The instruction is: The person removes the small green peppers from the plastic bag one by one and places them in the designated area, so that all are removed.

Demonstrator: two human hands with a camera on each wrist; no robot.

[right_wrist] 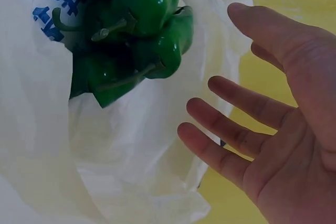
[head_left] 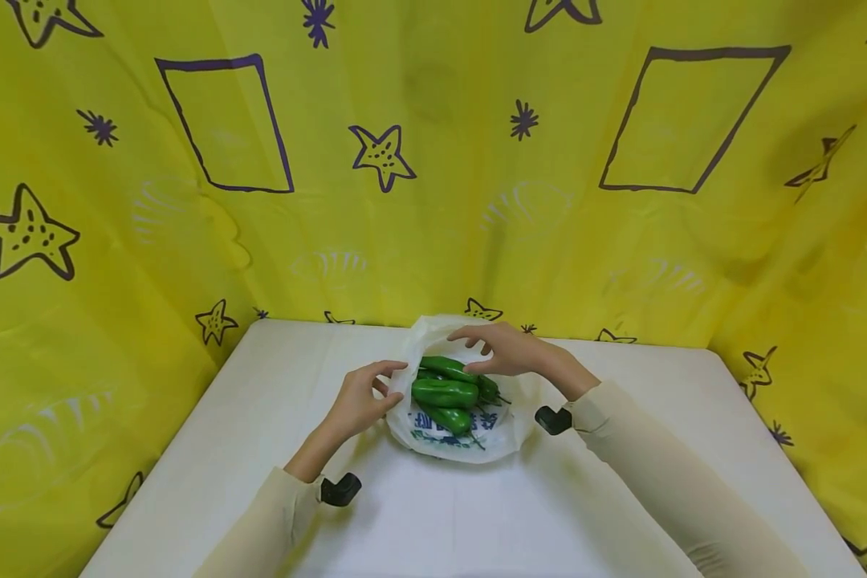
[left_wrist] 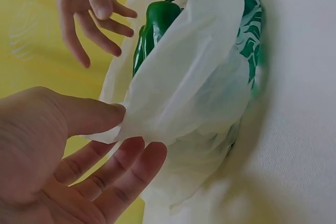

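Note:
A white plastic bag (head_left: 502,445) with blue and green print lies on the table, its mouth spread wide. Several long green peppers (head_left: 444,393) are heaped inside; their stems show in the right wrist view. At the bag's left rim, my left hand (head_left: 357,401) pinches the thin plastic between thumb and fingers, seen closely in the left wrist view. My right hand (head_left: 506,349) hovers over the far right side of the opening, fingers spread and slightly bent. Nothing is between its fingers in the right wrist view, and the peppers (right_wrist: 147,24) lie apart from its fingertips.
The white table (head_left: 260,417) extends around the bag on both sides and toward me. A yellow curtain (head_left: 441,217) with starfish and shell drawings hangs behind the table and along its sides. Both wrists carry small black devices (head_left: 341,490).

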